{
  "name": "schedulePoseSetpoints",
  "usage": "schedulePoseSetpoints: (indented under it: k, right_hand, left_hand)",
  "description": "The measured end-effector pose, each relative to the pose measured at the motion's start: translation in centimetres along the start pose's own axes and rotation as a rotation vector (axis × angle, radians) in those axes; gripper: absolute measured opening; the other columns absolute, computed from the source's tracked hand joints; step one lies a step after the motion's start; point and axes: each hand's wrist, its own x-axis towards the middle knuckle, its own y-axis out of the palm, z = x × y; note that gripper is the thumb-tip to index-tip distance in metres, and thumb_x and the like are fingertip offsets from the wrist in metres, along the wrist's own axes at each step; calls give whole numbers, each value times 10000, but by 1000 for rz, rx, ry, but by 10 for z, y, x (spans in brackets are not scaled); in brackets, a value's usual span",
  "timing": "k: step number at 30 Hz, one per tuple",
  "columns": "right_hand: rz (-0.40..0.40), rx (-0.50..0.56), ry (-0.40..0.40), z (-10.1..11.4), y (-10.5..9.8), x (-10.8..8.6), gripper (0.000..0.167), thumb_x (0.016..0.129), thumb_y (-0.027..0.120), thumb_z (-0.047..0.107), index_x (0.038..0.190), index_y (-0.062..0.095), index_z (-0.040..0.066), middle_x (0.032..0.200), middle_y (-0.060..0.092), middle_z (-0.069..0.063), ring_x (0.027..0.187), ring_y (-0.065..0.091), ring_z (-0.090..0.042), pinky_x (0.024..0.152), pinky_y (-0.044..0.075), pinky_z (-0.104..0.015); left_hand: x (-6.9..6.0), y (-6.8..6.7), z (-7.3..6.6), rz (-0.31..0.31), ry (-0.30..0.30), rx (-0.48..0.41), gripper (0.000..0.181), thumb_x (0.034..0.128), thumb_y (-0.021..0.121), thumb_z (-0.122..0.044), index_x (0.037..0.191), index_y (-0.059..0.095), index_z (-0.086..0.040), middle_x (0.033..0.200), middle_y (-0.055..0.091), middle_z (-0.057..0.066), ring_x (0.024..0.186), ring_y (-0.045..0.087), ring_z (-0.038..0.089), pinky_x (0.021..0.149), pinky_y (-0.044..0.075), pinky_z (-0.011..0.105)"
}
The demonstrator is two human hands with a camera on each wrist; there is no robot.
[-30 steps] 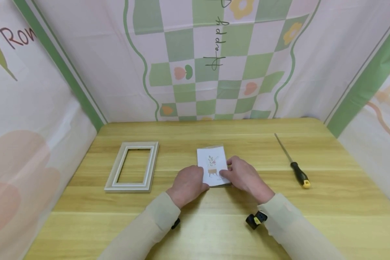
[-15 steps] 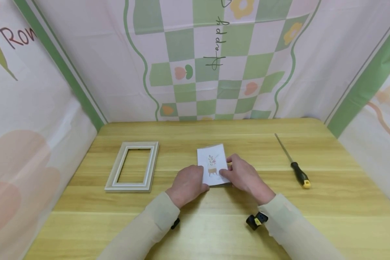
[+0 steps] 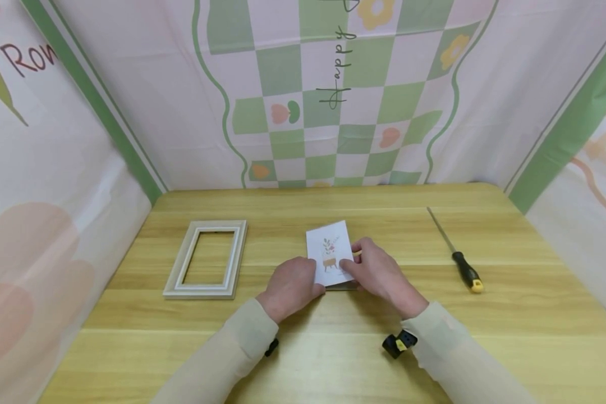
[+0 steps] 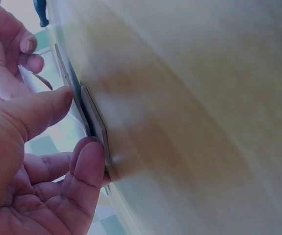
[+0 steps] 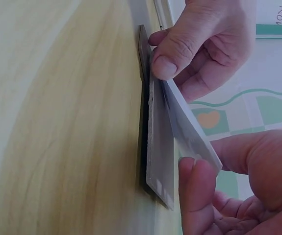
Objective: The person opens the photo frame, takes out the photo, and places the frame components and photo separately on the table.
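Note:
A white card (image 3: 329, 247) printed with a potted plant lies over a thin grey-brown board (image 3: 340, 286), whose near edge shows beneath it. In the right wrist view, the card (image 5: 192, 127) slants up from the board (image 5: 160, 147) on one side. My right hand (image 3: 381, 275) pinches the card's right side between thumb and finger. At the left, my left hand (image 3: 292, 283) grips the board, thumb at its near corner. Another flat piece (image 4: 95, 117) lies under the board in the left wrist view, partly hidden by fingers.
An off-white picture frame (image 3: 237, 258) with an open middle lies flat on the left of the wooden table (image 3: 328, 359). A screwdriver (image 3: 466, 272) with a black and yellow handle lies at the right. Patterned curtains (image 3: 328, 151) stand behind and beside the table.
The card has tilted up and shifted slightly away, turning a little on the board, with my right hand on it. More of the board's near edge shows. My left hand stays nearly still.

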Motion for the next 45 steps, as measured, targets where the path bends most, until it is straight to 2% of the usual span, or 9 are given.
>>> schedulePoseSetpoints:
  k: [5, 11, 20, 26, 31, 36, 40, 43, 45]
  right_hand:
    - [4, 15, 3, 0, 0, 0, 420, 1021, 633, 223, 1344, 510, -14, 1074, 720, -145, 637, 675, -174, 603, 569, -320]
    - [27, 63, 14, 1, -1, 3, 453, 1028, 607, 164, 1399, 486, -67, 1110, 708, -199, 705, 707, -188, 648, 609, -332]
    - [28, 88, 34, 1, -3, 2, 575, 1022, 643, 183, 1503, 416, -35, 1116, 721, -180, 744, 710, -184, 673, 605, -328]
    - [32, 93, 34, 0, -3, 2, 580, 1026, 651, 199, 1505, 417, -28, 1059, 728, -154, 711, 699, -180, 667, 593, -332]
    - [39, 82, 13, -1, -2, 3, 592, 1022, 655, 201, 1511, 418, -31, 971, 724, -129, 654, 682, -184, 640, 577, -335]
    - [35, 93, 7, 0, -1, 3, 553, 1023, 654, 201, 1485, 451, -23, 949, 704, -123, 639, 674, -184, 625, 578, -331]
    - [39, 119, 12, 1, -1, 3, 491, 1028, 650, 203, 1437, 487, -15, 940, 687, -123, 647, 670, -184, 625, 581, -334]
    - [41, 129, 13, 2, 0, 2, 461, 1028, 652, 208, 1408, 505, -8, 927, 685, -117, 646, 664, -184, 620, 575, -330]
    - [42, 135, 15, 2, 0, 2, 450, 1027, 654, 210, 1396, 511, -4, 926, 684, -116, 647, 662, -185, 620, 575, -327]
  left_hand:
    - [0, -1, 1, 9, 1, -15, 296, 930, 790, -342, 915, 688, -64, 767, 627, 7, 635, 535, 138, 579, 457, 282]
    - [0, 1, 2, -16, 20, 4, 303, 948, 771, -345, 918, 686, -56, 747, 616, 10, 617, 524, 137, 563, 452, 279]
    - [0, 1, 2, -27, 19, -22, 319, 922, 801, -340, 991, 665, -60, 785, 629, 13, 650, 535, 133, 588, 466, 281]
    - [-1, -1, 3, -36, 25, -40, 337, 908, 814, -338, 1031, 649, -71, 793, 621, 7, 666, 540, 139, 595, 466, 280]
    - [-2, -2, 4, -26, 12, -74, 371, 923, 796, -350, 1128, 657, -74, 856, 649, 4, 714, 552, 139, 647, 484, 283]
    - [-1, -3, 9, -32, -10, -186, 352, 929, 786, -340, 1122, 655, -77, 869, 655, 20, 744, 569, 165, 678, 490, 313]
    - [-1, -4, 12, -56, -69, -310, 485, 938, 767, -331, 1289, 646, -19, 1104, 734, 120, 943, 669, 236, 849, 558, 395]
    - [-1, -5, 14, -78, -125, -393, 640, 943, 751, -323, 1460, 554, 0, 1319, 697, 159, 1157, 669, 285, 1013, 532, 445]
    - [0, -5, 16, -88, -156, -454, 645, 944, 747, -307, 1474, 537, -7, 1321, 698, 159, 1170, 672, 292, 1016, 532, 451]
